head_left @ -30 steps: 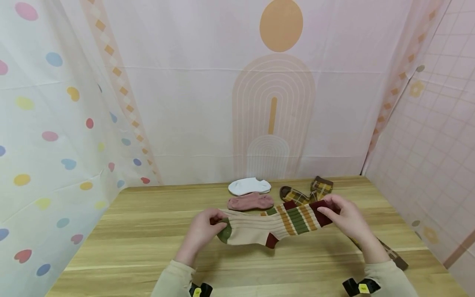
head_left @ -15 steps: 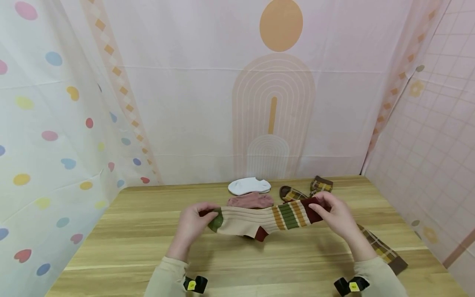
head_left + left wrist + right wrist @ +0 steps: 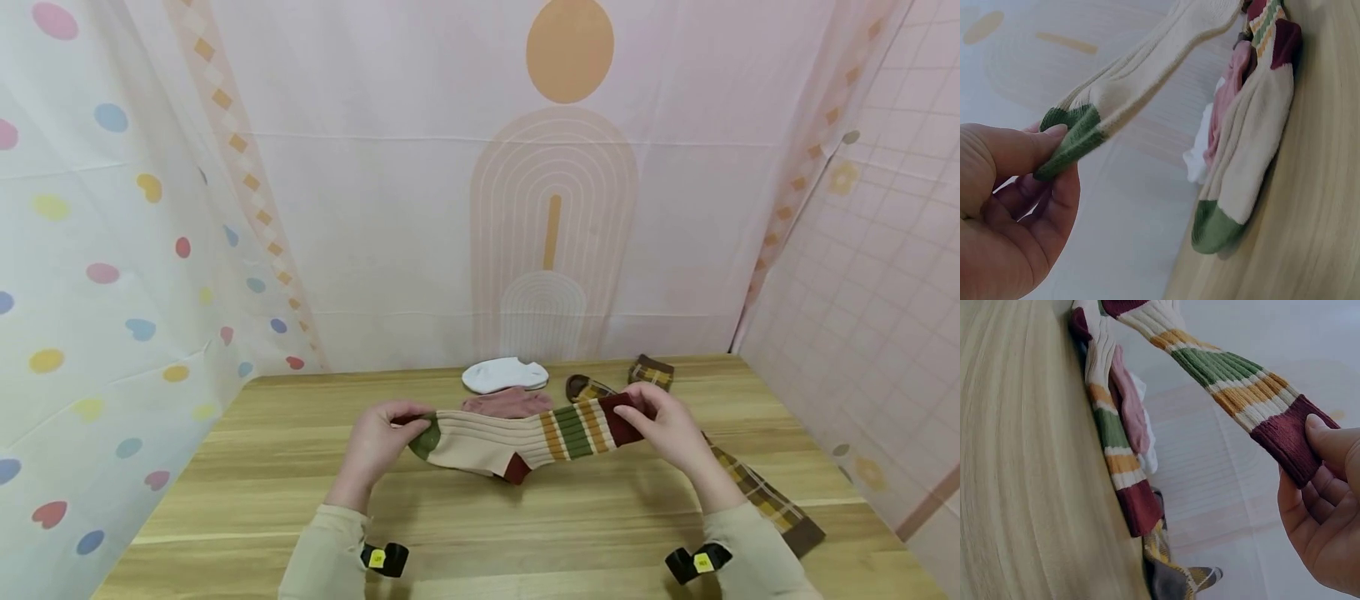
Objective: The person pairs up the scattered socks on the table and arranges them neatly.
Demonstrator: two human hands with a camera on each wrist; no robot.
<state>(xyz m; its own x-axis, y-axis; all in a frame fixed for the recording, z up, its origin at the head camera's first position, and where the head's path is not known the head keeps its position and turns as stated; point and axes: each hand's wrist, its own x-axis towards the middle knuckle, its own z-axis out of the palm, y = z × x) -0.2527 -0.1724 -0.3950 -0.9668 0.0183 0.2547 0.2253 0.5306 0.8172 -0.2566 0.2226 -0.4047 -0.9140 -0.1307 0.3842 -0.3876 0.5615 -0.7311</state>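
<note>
A cream ribbed sock with green and orange stripes is stretched sideways above the table between both hands. My left hand pinches its green toe between thumb and fingers. At the other end, my right hand grips the maroon cuff. A matching sock lies flat on the table beneath it; the wrist views show this one, while in the head view the raised sock hides it. Behind are pink socks, partly covered, and white socks.
Brown and yellow plaid socks lie at the back right of the wooden table. Another plaid sock lies by my right forearm, which covers part of it. Patterned curtains stand behind and at both sides.
Both hands have moved left and slightly up, carrying the striped sock with them. The matching sock's striped part, visible behind it earlier, is now hidden in the head view. More of the right plaid sock shows.
</note>
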